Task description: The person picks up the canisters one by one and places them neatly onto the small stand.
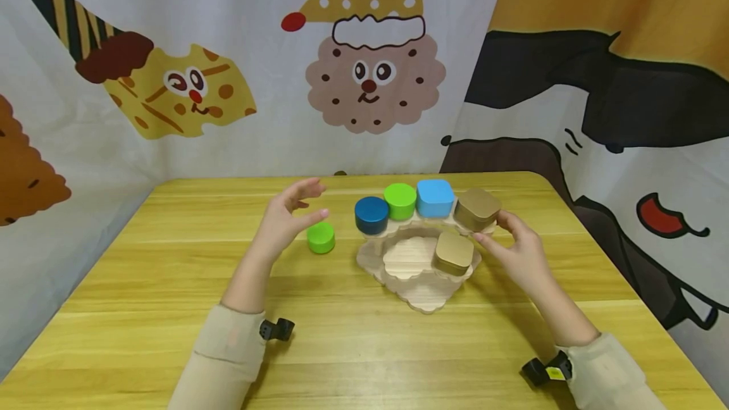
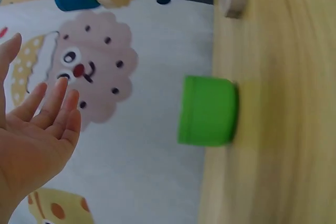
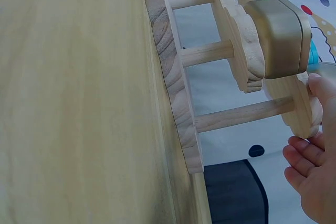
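My left hand point(image 1: 285, 214) hovers with its fingers spread over the table, holding nothing. Just right of it a round green tin point(image 1: 321, 238) stands on the wood. A tiered wooden stand point(image 1: 427, 296) with scalloped edges fills the middle. At its right end my right hand point(image 1: 521, 252) has thumb and fingers around the upper tier's tip, right beside a gold rounded-square tin point(image 1: 477, 209). Left of that tin along the upper tier sit a light blue square tin point(image 1: 435, 198), another green tin point(image 1: 400, 201) and a dark blue tin point(image 1: 371, 215). A second gold tin point(image 1: 454, 253) rests on the middle tier.
The yellow wood-grain table point(image 1: 364, 359) spreads out in front of the stand and to both sides. Behind its far edge hangs a white curtain point(image 1: 273, 68) with cartoon prints. Dowels point(image 3: 244, 114) join the stand's tiers.
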`<state>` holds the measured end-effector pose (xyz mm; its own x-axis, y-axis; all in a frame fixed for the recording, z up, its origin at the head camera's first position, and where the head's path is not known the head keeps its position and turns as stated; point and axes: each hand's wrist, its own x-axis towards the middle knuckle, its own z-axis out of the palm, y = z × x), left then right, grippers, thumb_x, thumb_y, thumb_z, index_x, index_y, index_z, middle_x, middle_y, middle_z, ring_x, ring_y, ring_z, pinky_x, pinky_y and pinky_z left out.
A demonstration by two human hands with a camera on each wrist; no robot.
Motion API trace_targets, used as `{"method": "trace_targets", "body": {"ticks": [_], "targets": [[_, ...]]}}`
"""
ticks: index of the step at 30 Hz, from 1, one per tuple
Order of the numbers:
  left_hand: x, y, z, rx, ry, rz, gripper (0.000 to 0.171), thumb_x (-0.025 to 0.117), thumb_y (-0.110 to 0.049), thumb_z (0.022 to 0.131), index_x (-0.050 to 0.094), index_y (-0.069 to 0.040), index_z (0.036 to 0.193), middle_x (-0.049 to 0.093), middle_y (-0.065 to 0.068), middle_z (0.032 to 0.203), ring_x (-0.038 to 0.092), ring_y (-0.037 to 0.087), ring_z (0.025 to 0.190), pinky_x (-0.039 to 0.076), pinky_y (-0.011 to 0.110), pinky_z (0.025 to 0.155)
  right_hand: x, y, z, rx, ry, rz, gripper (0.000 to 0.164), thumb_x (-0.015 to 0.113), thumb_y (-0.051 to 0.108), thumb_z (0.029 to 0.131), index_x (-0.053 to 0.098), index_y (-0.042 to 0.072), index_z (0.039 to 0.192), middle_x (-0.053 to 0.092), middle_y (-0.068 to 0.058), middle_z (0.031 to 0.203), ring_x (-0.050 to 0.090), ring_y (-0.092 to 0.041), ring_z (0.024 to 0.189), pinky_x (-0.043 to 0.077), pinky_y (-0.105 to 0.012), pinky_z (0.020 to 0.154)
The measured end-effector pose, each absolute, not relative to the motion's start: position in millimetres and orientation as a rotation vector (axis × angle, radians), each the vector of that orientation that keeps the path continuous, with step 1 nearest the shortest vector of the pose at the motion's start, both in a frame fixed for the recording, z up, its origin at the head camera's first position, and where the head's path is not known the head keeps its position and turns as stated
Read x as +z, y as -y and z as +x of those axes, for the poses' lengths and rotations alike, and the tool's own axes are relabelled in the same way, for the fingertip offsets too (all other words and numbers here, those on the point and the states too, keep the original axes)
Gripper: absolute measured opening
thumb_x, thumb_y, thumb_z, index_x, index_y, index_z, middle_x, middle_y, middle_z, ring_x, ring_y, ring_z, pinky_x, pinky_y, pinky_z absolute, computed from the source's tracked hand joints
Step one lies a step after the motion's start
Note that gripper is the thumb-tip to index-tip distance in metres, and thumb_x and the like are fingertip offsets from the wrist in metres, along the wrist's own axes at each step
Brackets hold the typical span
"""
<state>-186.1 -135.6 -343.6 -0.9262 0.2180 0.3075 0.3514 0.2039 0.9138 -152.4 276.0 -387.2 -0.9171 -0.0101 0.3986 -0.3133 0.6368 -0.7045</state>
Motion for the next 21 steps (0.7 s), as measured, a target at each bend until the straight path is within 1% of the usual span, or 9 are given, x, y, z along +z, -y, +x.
{"method": "trace_targets", "body": {"ticks": [2, 6, 8, 12, 15, 21], "targets": [[-341.9, 136.2, -184.9, -1.841, 2.376, -0.538, 0.057, 0.071, -0.009, 0.087, 0.048, -0.006, 0.139, 0.057, 0.012, 0.130, 0.048, 0.025, 0.121, 0.034, 0.044, 0.098, -387.0, -276.0, -152.0, 1.177, 2.503, 0.255, 0.054, 0.073, 0.026, 0.087, 0.053, -0.004, 0.128, 0.055, -0.024, 0.127, 0.046, -0.044, 0.120, 0.032, -0.063, 0.096], [-340.6, 138.0, -182.1, -1.843, 2.414, -0.524, 0.059, 0.070, -0.008, 0.088, 0.044, 0.001, 0.140, 0.054, 0.020, 0.131, 0.046, 0.034, 0.122, 0.033, 0.052, 0.099, -386.9, -275.8, -151.8, 1.177, 2.508, 0.249, 0.055, 0.073, 0.026, 0.087, 0.053, -0.004, 0.128, 0.054, -0.025, 0.127, 0.046, -0.044, 0.120, 0.031, -0.063, 0.096], [-346.3, 140.7, -185.3, -1.834, 2.427, -0.518, 0.059, 0.070, -0.008, 0.088, 0.043, 0.002, 0.140, 0.054, 0.022, 0.130, 0.046, 0.037, 0.121, 0.032, 0.055, 0.099, -386.8, -275.6, -151.7, 1.174, 2.509, 0.248, 0.056, 0.073, 0.026, 0.087, 0.053, -0.005, 0.129, 0.054, -0.025, 0.127, 0.046, -0.044, 0.119, 0.031, -0.064, 0.096], [-366.1, 148.3, -197.0, -1.821, 2.458, -0.491, 0.061, 0.070, -0.012, 0.088, 0.043, -0.002, 0.142, 0.054, 0.019, 0.131, 0.045, 0.036, 0.121, 0.033, 0.051, 0.099, -386.4, -275.5, -151.9, 1.171, 2.503, 0.252, 0.056, 0.073, 0.026, 0.087, 0.053, -0.005, 0.129, 0.054, -0.025, 0.127, 0.046, -0.044, 0.119, 0.031, -0.064, 0.096], [-378.1, 152.3, -203.4, -1.819, 2.481, -0.472, 0.061, 0.071, -0.015, 0.088, 0.044, -0.007, 0.142, 0.055, 0.014, 0.131, 0.046, 0.034, 0.121, 0.034, 0.048, 0.099, -386.0, -275.8, -152.0, 1.178, 2.498, 0.255, 0.056, 0.073, 0.025, 0.087, 0.052, -0.005, 0.129, 0.054, -0.025, 0.127, 0.046, -0.044, 0.119, 0.031, -0.064, 0.096], [-392.1, 157.4, -207.2, -1.842, 2.516, -0.469, 0.063, 0.072, -0.017, 0.088, 0.043, -0.006, 0.142, 0.053, 0.016, 0.132, 0.045, 0.035, 0.122, 0.034, 0.049, 0.099, -386.7, -276.1, -151.6, 1.186, 2.503, 0.256, 0.056, 0.073, 0.026, 0.087, 0.052, -0.004, 0.129, 0.054, -0.025, 0.128, 0.046, -0.043, 0.119, 0.031, -0.063, 0.097]]}}
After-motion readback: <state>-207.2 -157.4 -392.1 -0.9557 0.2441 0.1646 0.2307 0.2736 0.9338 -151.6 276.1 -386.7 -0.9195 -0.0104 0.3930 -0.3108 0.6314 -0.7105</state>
